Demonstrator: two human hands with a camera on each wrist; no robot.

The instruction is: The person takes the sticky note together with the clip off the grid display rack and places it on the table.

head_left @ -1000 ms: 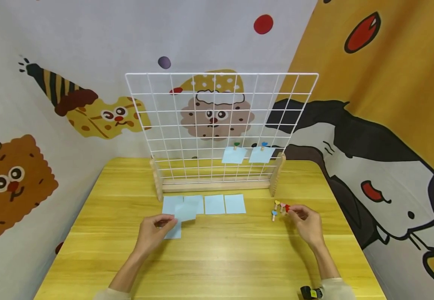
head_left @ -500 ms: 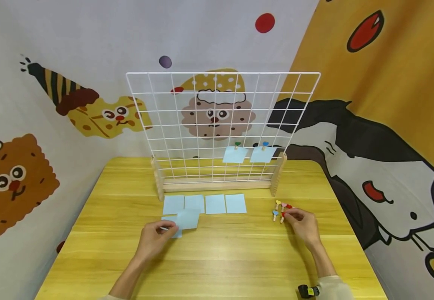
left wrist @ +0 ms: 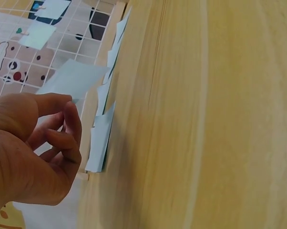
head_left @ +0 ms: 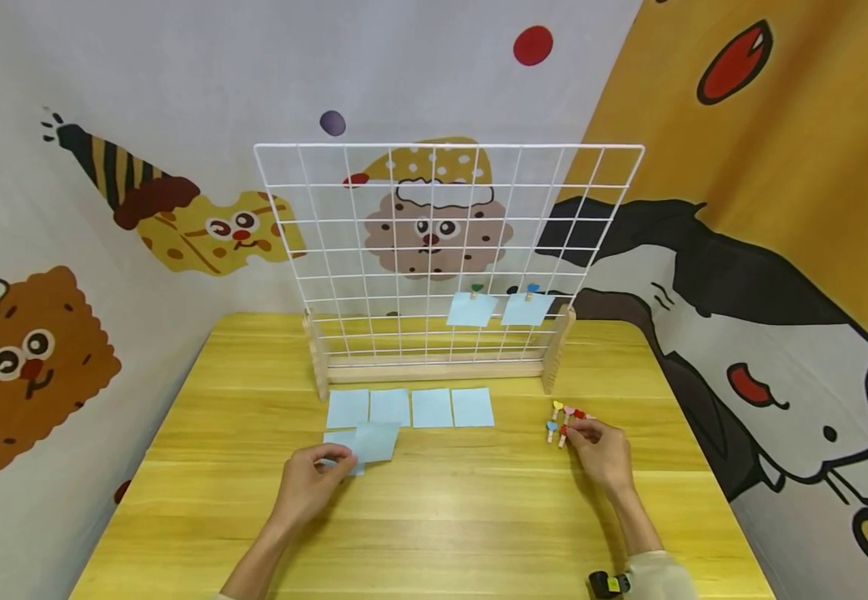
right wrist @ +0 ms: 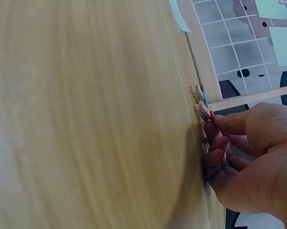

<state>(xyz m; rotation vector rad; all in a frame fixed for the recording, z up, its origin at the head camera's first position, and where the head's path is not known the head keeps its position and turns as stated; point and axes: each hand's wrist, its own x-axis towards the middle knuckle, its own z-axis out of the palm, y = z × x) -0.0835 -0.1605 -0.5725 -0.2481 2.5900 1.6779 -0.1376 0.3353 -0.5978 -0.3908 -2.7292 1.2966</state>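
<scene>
My left hand [head_left: 313,482] pinches a light blue sticky note [head_left: 378,442] between thumb and fingertips, above another blue note [head_left: 339,437] lying on the table. In the left wrist view the held note [left wrist: 74,78] is raised clear of the tabletop. At the right, my right hand [head_left: 604,457] pinches a small wooden clothespin [right wrist: 203,112] with a red top, low over the table. Beside it lie several more mini clothespins, among them a blue-topped one [head_left: 551,427] and a yellow-topped one [head_left: 557,406]. My right fingers partly hide the group.
A white wire grid [head_left: 449,146] stands on a wooden base [head_left: 434,370] at the back. Two blue notes hang clipped on it, one note [head_left: 471,309] under a green-topped clothespin. A row of several notes [head_left: 431,408] lies before the base. Patterned fabric surrounds the table.
My right hand has moved slightly left and toward me, bringing a red-topped clothespin apart from the others. My left hand has lowered its note a little toward the front.
</scene>
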